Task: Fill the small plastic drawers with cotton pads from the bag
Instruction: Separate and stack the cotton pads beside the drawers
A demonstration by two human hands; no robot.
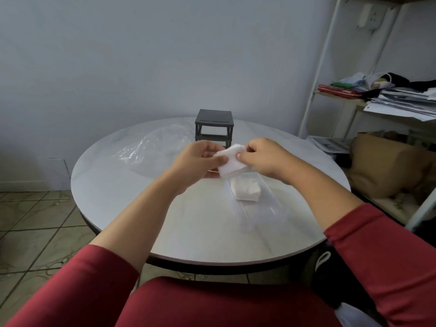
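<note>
Above the round white table (pixel 132 199), my left hand (pixel 197 162) and my right hand (pixel 264 156) both grip a white stack of cotton pads (pixel 232 162) between them. Just below, a clear plastic drawer (pixel 262 204) lies on the table with another stack of white pads (pixel 245 190) inside its far end. The dark grey drawer frame (pixel 214 125) stands behind my hands with its slots empty. A clear plastic bag (pixel 151 147) lies flattened to the left of the frame.
A white metal shelf (pixel 325 74) with papers, a red book and clothes stands to the right. A brown cushion (pixel 387 166) sits low beside the table. Tiled floor (pixel 35 223) shows on the left. The wall is close behind the table.
</note>
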